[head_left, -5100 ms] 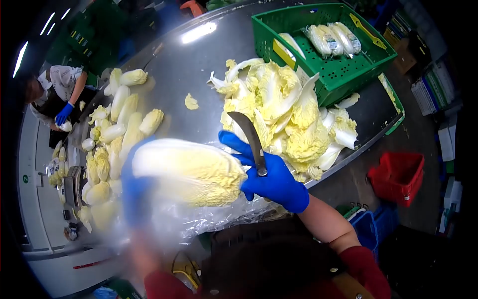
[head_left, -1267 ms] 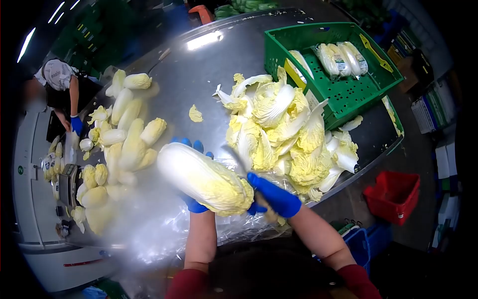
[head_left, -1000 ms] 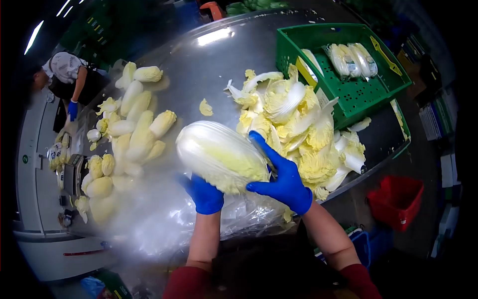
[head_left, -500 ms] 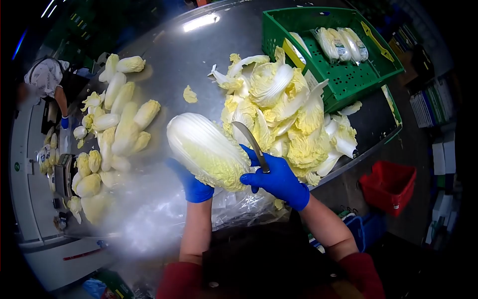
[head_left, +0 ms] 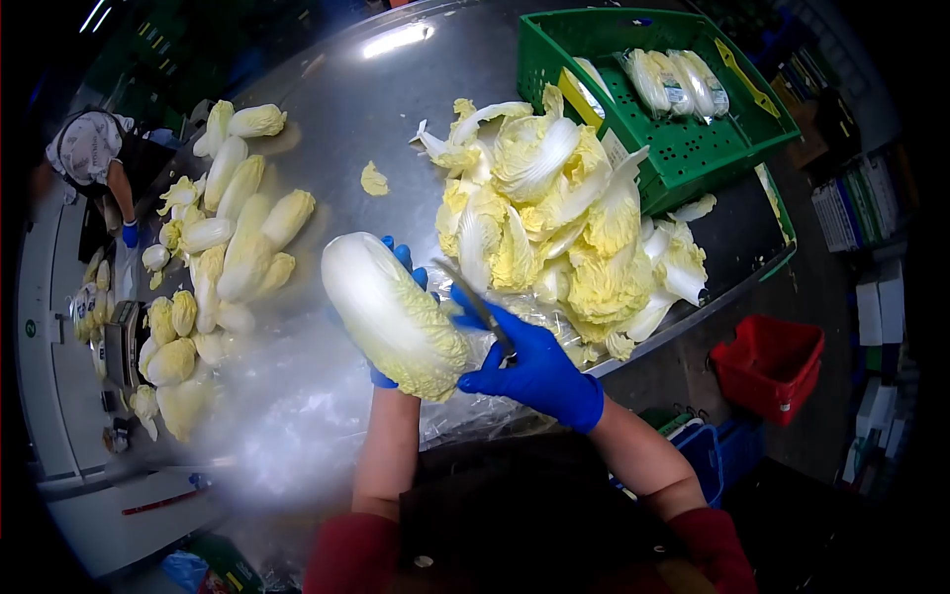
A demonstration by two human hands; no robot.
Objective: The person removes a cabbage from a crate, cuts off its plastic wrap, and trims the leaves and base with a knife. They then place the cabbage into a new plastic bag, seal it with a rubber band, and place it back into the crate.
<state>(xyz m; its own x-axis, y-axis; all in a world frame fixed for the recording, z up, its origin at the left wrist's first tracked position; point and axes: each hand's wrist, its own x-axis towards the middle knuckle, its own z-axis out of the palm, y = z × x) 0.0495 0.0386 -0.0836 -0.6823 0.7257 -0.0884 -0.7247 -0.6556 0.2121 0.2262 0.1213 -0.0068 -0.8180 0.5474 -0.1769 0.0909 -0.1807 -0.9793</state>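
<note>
A large napa cabbage (head_left: 388, 312) rests in my left hand (head_left: 404, 259), whose blue-gloved fingers curl round its far side; most of that hand is hidden behind the head. Beside its right flank, my right hand (head_left: 539, 368), also gloved in blue, is closed on a curved knife (head_left: 482, 312). The blade points up and left, near the fingertips of my left hand. Behind the knife lies a heap of loose pale-yellow cabbage leaves (head_left: 554, 213). Crumpled clear plastic film (head_left: 317, 411) covers the table beneath my hands.
Several smaller cabbages (head_left: 245, 247) lie on the left of the metal table (head_left: 346, 119). A green crate (head_left: 653, 188) with wrapped cabbages (head_left: 675, 84) stands at the back right. A red bin (head_left: 769, 366) is on the floor. Another person (head_left: 94, 153) stands at far left.
The cabbage has turned more upright and shifted slightly left. My left fingers now show past its far side. The knife has moved down and left with my right hand.
</note>
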